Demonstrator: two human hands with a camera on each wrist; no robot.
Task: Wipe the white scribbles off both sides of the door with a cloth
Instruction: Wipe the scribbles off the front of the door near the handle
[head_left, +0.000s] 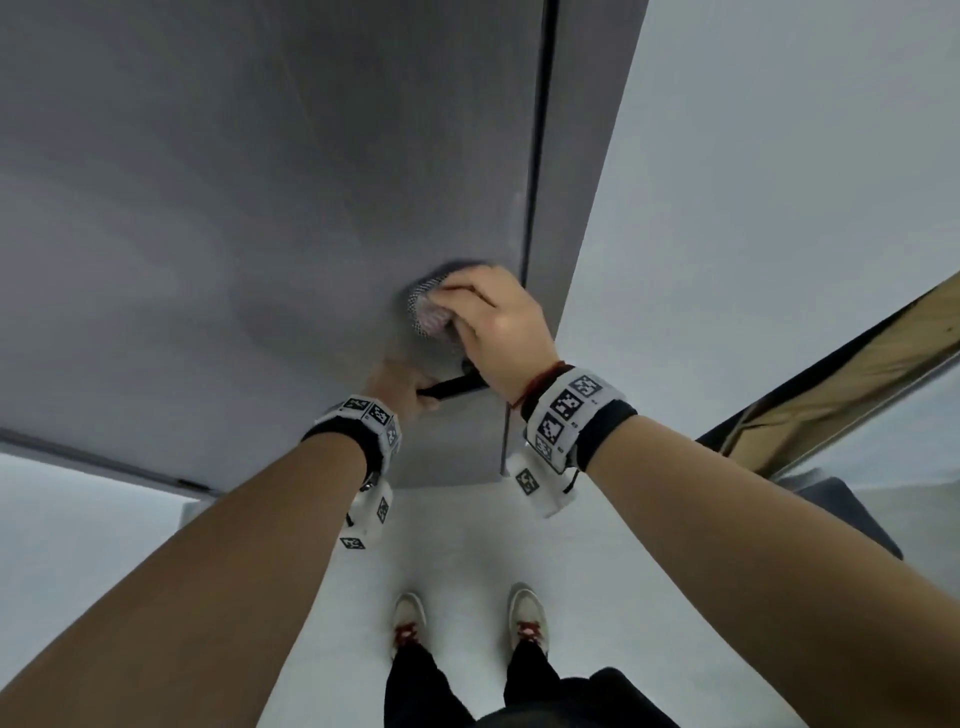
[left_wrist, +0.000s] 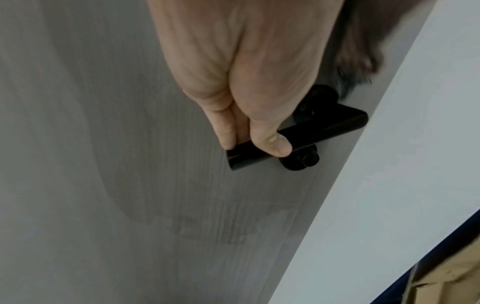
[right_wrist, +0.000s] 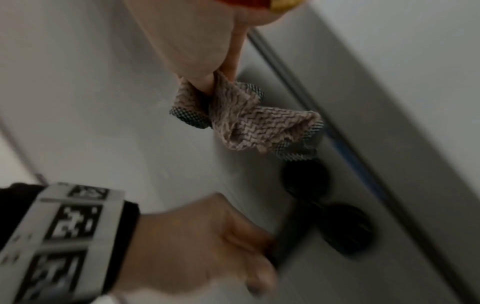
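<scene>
The grey door (head_left: 234, 208) face lies open above and to the left of the right hand (head_left: 493, 332). Just below it, the black lever handle (left_wrist: 311, 135), gripped by the left hand (left_wrist: 246, 72), blocks the way down, and the door frame (head_left: 571, 182) bounds the right.

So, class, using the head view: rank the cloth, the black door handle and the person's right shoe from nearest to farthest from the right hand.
From the right hand:
1. Cloth: under its fingers, against the door.
2. Black door handle: just below the hand, gripped by the left hand.
3. Right shoe: down on the floor.
</scene>
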